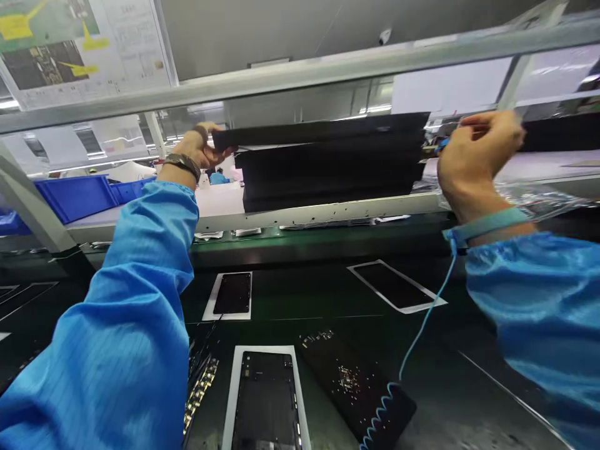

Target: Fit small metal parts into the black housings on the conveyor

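My left hand grips the left end of a thin black tray. This tray tops a stack of black trays on the shelf, and a narrow gap shows under its left part. Beyond the stack's right end, my right hand is raised with its fingers curled together, apart from the trays. A small blue bit shows by its fingertips; whether the hand holds it I cannot tell. A blue wrist strap circles my right wrist, and its coiled cord hangs down over the bench.
Below, a dark green bench carries a phone housing in a white frame, more framed panels, a black pad with tiny parts, and a row of small metallic parts. A metal rail crosses above; blue bins stand left.
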### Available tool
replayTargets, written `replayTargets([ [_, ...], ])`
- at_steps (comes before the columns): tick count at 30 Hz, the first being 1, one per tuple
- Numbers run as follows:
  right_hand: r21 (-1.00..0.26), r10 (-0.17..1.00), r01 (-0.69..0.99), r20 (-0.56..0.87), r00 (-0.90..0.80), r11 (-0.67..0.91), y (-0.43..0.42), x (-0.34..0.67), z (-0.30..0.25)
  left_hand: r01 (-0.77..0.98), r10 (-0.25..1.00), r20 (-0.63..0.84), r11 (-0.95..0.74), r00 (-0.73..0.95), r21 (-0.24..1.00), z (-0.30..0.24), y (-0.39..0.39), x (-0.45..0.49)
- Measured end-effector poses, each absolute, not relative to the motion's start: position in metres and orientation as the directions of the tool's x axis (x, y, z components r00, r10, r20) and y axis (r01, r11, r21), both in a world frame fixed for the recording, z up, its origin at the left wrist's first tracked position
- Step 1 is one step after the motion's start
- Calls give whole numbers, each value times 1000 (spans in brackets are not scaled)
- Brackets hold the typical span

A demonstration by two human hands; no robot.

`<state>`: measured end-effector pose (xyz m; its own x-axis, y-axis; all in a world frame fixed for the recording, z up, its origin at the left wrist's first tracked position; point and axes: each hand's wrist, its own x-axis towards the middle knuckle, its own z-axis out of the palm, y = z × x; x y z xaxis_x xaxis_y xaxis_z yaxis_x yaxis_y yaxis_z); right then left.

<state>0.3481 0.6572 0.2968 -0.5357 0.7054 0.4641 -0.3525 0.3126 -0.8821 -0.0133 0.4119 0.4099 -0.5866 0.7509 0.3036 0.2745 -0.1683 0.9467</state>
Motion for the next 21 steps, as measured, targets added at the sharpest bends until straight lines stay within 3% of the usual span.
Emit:
replayTargets([
  [2, -882, 743, -274, 470, -477, 383, 621, 327, 243, 216, 756, 280, -185, -592, 959, 421, 400, -16],
  [4, -894, 812, -31, 420, -406, 447, 576, 292, 179, 181, 751, 272, -204, -601, 962, 428, 387, -18],
  [5, -895, 839, 130, 337, -427, 426, 553, 268, 149, 178, 743, 278, -213, -609, 961, 430, 380, -19],
  [8, -886, 801, 281, 151, -579, 370, 504, 181, 83, 171, 688, 300, -250, -660, 953, 425, 363, -23],
  [11, -840, 744, 440, -66, -665, 319, 487, 98, 55, 131, 646, 278, -267, -711, 955, 416, 355, -30],
  [15, -755, 711, 611, -294, -639, 237, 478, 35, 29, 86, 602, 251, -288, -758, 954, 410, 349, -38],
  [18, -705, 718, 676, -356, -598, 214, 466, 14, 4, 88, 655, 247, -266, -714, 960, 412, 340, -36],
  [21, -691, 744, 682, -321, -586, 239, 458, 0, -15, 128, 716, 242, -210, -655, 969, 416, 330, -32],
])
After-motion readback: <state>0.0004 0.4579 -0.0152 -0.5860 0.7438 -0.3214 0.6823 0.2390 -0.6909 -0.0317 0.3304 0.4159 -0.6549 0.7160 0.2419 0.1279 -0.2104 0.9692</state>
